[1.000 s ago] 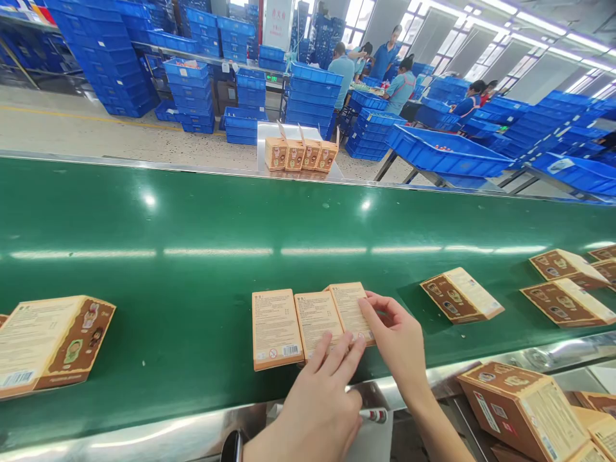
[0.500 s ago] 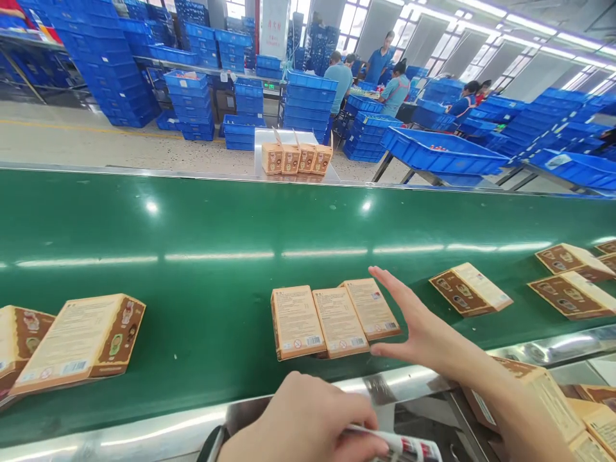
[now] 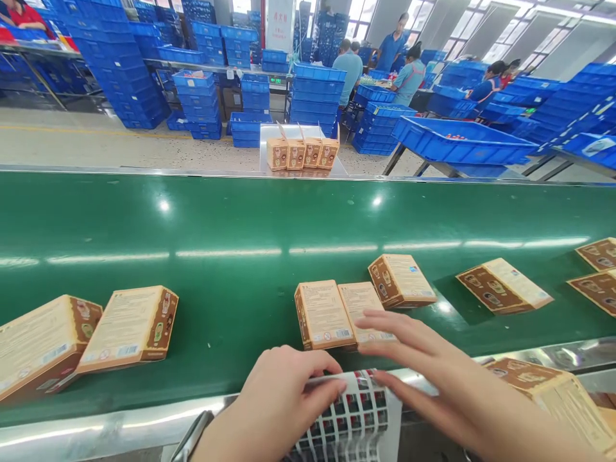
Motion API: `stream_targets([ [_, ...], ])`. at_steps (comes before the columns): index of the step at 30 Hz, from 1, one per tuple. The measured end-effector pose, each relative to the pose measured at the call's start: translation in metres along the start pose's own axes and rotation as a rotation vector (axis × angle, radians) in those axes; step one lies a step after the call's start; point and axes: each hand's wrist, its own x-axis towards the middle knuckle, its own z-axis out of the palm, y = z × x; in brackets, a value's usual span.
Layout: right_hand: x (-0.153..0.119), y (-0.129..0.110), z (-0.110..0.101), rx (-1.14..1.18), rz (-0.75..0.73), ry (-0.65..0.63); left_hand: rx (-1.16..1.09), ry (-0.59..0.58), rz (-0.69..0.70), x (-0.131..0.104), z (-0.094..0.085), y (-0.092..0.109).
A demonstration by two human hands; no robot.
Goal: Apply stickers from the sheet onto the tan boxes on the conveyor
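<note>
In the head view, my left hand (image 3: 289, 398) pinches the top edge of a sheet of stickers (image 3: 353, 410), white with rows of small dark red labels, bent downward at the belt's near edge. My right hand (image 3: 423, 359) is open, fingers stretched out, its thumb close to the sheet's top right corner; I cannot tell whether it touches. Past my fingertips, two cartons lie side by side with printed backs up: the left carton (image 3: 325, 314) and the right carton (image 3: 359, 298), partly hidden by my right hand. A third carton (image 3: 404, 279) lies apart behind them.
The green conveyor belt (image 3: 231, 218) runs across, with more cartons at left (image 3: 128, 327) and right (image 3: 505, 285). Open cartons (image 3: 303, 154) stand on a ledge beyond. A carton (image 3: 553, 391) lies at near right. Blue crates (image 3: 315, 96) and co-workers (image 3: 409, 80) are farther back.
My right hand has left the rightmost of the three cartons and come to the sticker sheet. That carton now sits farther back, turned. My left hand has raised the sheet into view.
</note>
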Motion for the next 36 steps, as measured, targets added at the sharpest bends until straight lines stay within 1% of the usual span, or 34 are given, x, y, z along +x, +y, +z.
stream_targets([
  [2,0.002,-0.020,0.000,-0.027,-0.081,0.039,0.027,-0.005,0.022,0.002,0.001,0.002],
  [3,0.003,-0.025,0.000,-0.038,-0.107,0.062,0.044,-0.007,0.022,0.002,0.002,0.004],
  [5,0.005,-0.028,-0.001,-0.020,-0.117,0.061,0.063,-0.012,0.013,0.004,0.003,0.008],
  [8,0.005,-0.028,-0.002,0.035,-0.080,0.023,0.056,-0.020,0.018,0.004,0.007,0.013],
  [11,-0.002,-0.029,0.002,0.031,-0.061,0.034,0.088,-0.033,0.034,0.005,0.013,0.016],
  [12,-0.006,-0.029,0.005,0.016,-0.068,0.051,0.110,-0.036,0.042,0.006,0.014,0.016],
  [14,-0.017,-0.028,0.012,-0.055,-0.084,0.125,0.149,-0.035,0.054,0.007,0.017,0.018],
  [16,-0.030,-0.025,0.018,-0.175,-0.113,0.207,0.164,-0.036,0.059,0.009,0.018,0.020],
  [17,-0.035,-0.024,0.018,-0.238,-0.144,0.227,0.165,-0.038,0.058,0.010,0.019,0.022],
  [18,-0.041,-0.023,0.018,-0.290,-0.180,0.226,0.163,-0.037,0.056,0.012,0.019,0.024],
  [20,-0.048,-0.021,0.013,-0.337,-0.241,0.178,0.153,-0.041,0.047,0.014,0.020,0.028],
  [21,-0.049,-0.019,0.010,-0.327,-0.250,0.168,0.143,-0.047,0.037,0.016,0.020,0.030],
  [22,-0.049,-0.017,0.006,-0.288,-0.227,0.190,0.133,-0.052,0.025,0.018,0.020,0.031],
  [23,-0.048,-0.014,0.003,-0.222,-0.161,0.235,0.126,-0.050,0.016,0.020,0.021,0.032],
  [24,-0.047,-0.009,0.000,-0.133,-0.058,0.284,0.126,-0.036,0.028,0.022,0.022,0.033],
  [25,-0.044,-0.002,-0.003,-0.027,0.079,0.338,0.133,-0.009,0.071,0.025,0.024,0.033],
  [27,-0.039,0.018,-0.005,0.214,0.419,0.414,0.193,0.061,0.249,0.030,0.029,0.031],
  [29,-0.033,0.043,-0.003,0.454,0.743,0.410,0.300,0.113,0.455,0.036,0.036,0.030],
  [30,-0.031,0.055,-0.002,0.567,0.871,0.397,0.363,0.117,0.528,0.040,0.039,0.030],
  [31,-0.028,0.066,0.001,0.671,0.968,0.382,0.429,0.114,0.574,0.044,0.043,0.031],
  [33,-0.024,0.081,0.006,0.814,1.080,0.366,0.554,0.082,0.630,0.054,0.050,0.033],
  [34,-0.023,0.085,0.008,0.847,1.103,0.372,0.609,0.059,0.644,0.060,0.053,0.034],
  [36,-0.020,0.088,0.012,0.842,1.127,0.400,0.692,0.017,0.648,0.072,0.058,0.036],
])
